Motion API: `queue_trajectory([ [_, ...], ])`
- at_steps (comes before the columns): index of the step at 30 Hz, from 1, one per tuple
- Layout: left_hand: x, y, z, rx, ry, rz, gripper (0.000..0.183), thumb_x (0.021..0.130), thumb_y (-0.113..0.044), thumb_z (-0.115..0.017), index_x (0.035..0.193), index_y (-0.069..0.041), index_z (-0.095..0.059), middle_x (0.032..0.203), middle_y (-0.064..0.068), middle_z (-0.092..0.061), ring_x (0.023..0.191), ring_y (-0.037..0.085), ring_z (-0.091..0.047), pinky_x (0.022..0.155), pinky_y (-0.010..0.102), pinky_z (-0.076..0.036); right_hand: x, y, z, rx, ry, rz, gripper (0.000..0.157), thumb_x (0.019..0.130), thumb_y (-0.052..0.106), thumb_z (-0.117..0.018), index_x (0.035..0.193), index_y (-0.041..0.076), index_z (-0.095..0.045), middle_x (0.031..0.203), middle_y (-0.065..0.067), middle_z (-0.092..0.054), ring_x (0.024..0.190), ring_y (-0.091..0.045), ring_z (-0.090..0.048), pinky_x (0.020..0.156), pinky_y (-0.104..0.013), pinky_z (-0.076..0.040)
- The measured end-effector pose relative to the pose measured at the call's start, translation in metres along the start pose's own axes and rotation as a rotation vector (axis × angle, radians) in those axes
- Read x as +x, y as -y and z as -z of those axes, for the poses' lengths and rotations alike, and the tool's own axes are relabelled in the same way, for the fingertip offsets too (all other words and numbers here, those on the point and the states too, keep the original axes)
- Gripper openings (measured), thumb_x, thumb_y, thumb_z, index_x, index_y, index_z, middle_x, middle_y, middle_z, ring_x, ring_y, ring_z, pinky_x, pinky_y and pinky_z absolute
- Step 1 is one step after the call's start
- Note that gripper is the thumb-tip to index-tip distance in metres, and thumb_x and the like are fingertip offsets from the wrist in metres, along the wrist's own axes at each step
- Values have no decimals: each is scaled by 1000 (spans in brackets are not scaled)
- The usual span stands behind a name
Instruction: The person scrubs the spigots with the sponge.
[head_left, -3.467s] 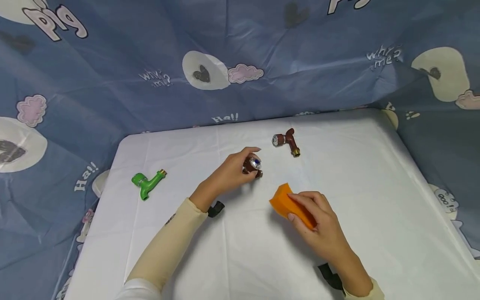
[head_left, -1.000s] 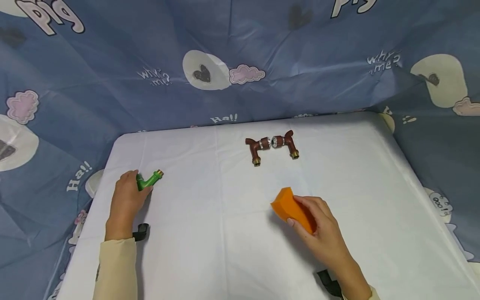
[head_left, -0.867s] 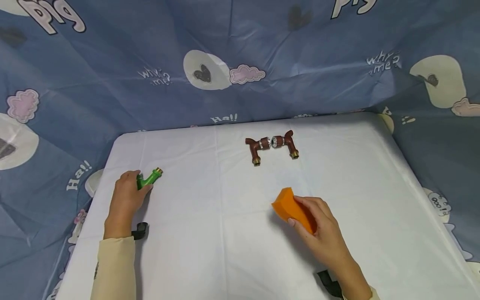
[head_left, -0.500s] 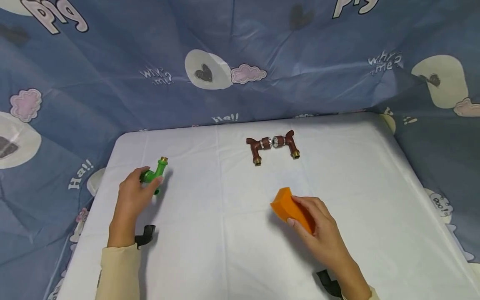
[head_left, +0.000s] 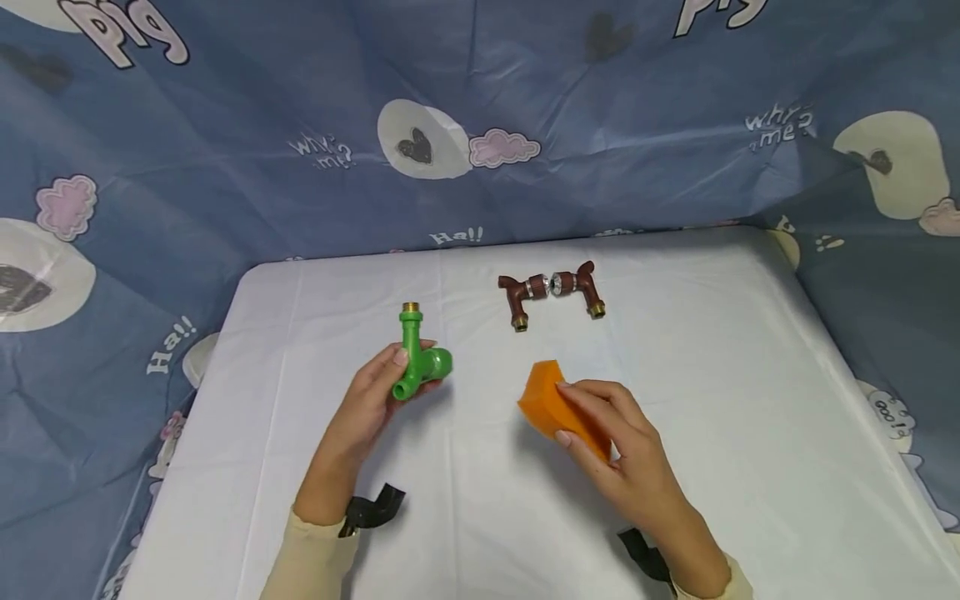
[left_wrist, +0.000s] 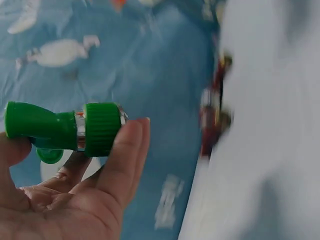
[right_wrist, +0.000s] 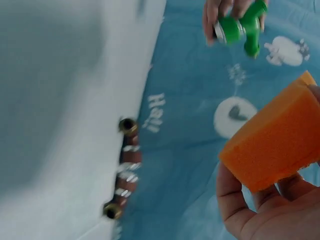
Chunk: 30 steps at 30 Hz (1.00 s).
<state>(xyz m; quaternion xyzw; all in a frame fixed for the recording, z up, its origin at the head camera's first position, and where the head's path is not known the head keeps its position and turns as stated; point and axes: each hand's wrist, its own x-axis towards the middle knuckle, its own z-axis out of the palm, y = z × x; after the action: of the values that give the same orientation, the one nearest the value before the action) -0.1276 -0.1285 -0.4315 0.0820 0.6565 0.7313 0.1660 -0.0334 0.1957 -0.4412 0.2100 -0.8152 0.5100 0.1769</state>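
A green faucet (head_left: 414, 360) with a brass threaded end is held in my left hand (head_left: 375, 387), lifted above the white table. The left wrist view shows its ribbed green knob (left_wrist: 101, 129) lying along my fingers, thumb on the other end. My right hand (head_left: 626, 454) grips an orange sponge (head_left: 558, 408) between thumb and fingers, raised over the table right of the faucet. In the right wrist view the sponge (right_wrist: 277, 135) looks like a thick block with flat sides. Sponge and faucet are apart.
Two brown faucets lie at the back of the white-covered table (head_left: 480, 533), the left one (head_left: 517, 296) and the right one (head_left: 587, 287) with knobs nearly touching. A blue patterned curtain (head_left: 322, 200) surrounds the table's back and sides. Black wrist straps (head_left: 375, 507) stick out below my hands.
The left hand set a brown faucet beside the other, then picked up the green faucet at the left and carried it right, turning it. The right hand with the sponge shifted slightly left.
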Motion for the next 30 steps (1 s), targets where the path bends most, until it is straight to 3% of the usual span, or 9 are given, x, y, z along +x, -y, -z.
queue_trajectory([
  [2, -1, 3, -16, -123, 76, -2, 54, 115, -31, -42, 145, 13, -47, 135, 15, -61, 116, 25, -70, 99, 40, -56, 8, 6, -6, 13, -8, 62, 43, 102, 22, -72, 141, 7, -64, 135, -11, -59, 117, -26, -61, 99, -20, -50],
  [5, -4, 6, -34, -217, 146, 5, 51, 115, -33, -41, 145, 9, -49, 134, 13, -62, 115, 24, -69, 98, 40, -56, 18, 16, -17, 13, -13, 154, 43, 107, 31, -64, 140, 4, -64, 135, -16, -59, 118, -30, -60, 103, -22, -49],
  [9, -6, 9, -51, -199, 173, 7, 51, 115, -36, -40, 144, 4, -52, 124, 7, -65, 101, 13, -67, 89, 27, -58, 29, 30, -31, -52, -19, 302, 38, 108, 26, -62, 138, 3, -64, 133, -20, -59, 119, -33, -58, 107, -25, -47],
  [12, -7, 13, -60, -163, 181, -12, 47, 115, -33, -41, 142, 3, -54, 120, 5, -68, 100, 14, -65, 85, 25, -56, 35, 41, -40, -132, -29, 402, 34, 108, 23, -59, 136, 6, -66, 132, -20, -60, 120, -36, -58, 109, -34, -47],
  [15, -8, 18, -66, -166, 205, -65, 43, 113, -34, -46, 138, -1, -59, 120, 3, -70, 106, 16, -65, 90, 27, -55, 40, 46, -47, -196, -23, 455, 31, 108, 22, -58, 134, 8, -69, 132, -18, -62, 120, -38, -59, 106, -44, -49],
  [20, -10, 20, -69, -190, 238, -96, 41, 109, -38, -56, 136, -7, -65, 119, 0, -69, 102, 13, -60, 86, 24, -53, 41, 39, -48, -233, -23, 446, 29, 109, 23, -58, 130, 10, -72, 129, -15, -64, 117, -37, -61, 96, -48, -50],
  [25, -10, 20, -67, -207, 248, -27, 36, 114, -28, -47, 137, -7, -63, 118, 1, -69, 94, 10, -62, 82, 23, -55, 37, 30, -42, -252, -44, 393, 29, 109, 25, -57, 128, 12, -74, 127, -15, -65, 112, -35, -60, 94, -48, -49],
  [30, -10, 19, -65, -198, 256, -13, 37, 116, -28, -40, 134, -1, -56, 109, 4, -65, 93, 11, -63, 85, 26, -58, 31, 18, -32, -264, -53, 331, 31, 109, 27, -56, 128, 10, -74, 125, -16, -65, 111, -35, -59, 98, -42, -47],
])
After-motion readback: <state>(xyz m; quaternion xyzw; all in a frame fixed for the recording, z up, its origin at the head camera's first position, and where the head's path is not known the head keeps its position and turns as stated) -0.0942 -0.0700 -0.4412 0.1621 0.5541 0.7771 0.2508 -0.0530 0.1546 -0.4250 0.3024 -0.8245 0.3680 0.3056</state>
